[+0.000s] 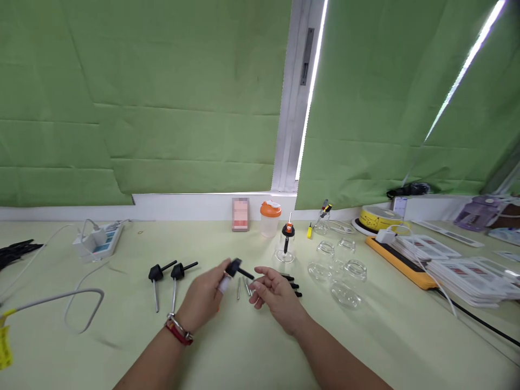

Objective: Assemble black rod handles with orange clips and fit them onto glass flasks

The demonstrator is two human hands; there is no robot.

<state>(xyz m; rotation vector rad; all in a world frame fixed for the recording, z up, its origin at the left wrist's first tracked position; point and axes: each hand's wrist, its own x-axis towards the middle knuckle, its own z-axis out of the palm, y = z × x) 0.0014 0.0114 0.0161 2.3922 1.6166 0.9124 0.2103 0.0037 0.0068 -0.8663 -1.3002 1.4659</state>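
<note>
My left hand (205, 295) is closed around a black stopper-like piece (233, 267) with a thin black side rod. Something whitish shows under its fingers, and a bit of orange peeks out below; I cannot make out either. My right hand (274, 295) is close by, fingers loosely curled and apart at the rod's tip; whether they touch it I cannot tell. Small metal pins (239, 288) lie between the hands. Several black pieces (293, 285) are partly hidden behind my right hand. Left of my hands lie two similar black pieces with metal rods (155, 273) (177, 272).
A glass jar with a black top (285, 252), an orange-lidded cup (270, 219) and a phone-like stand (240, 214) are behind my hands. Several clear glass vessels (345, 290) stand right. Farther right are an orange-black power strip (400, 264) and stacked cards (467, 276); a white power strip (106, 242) lies left.
</note>
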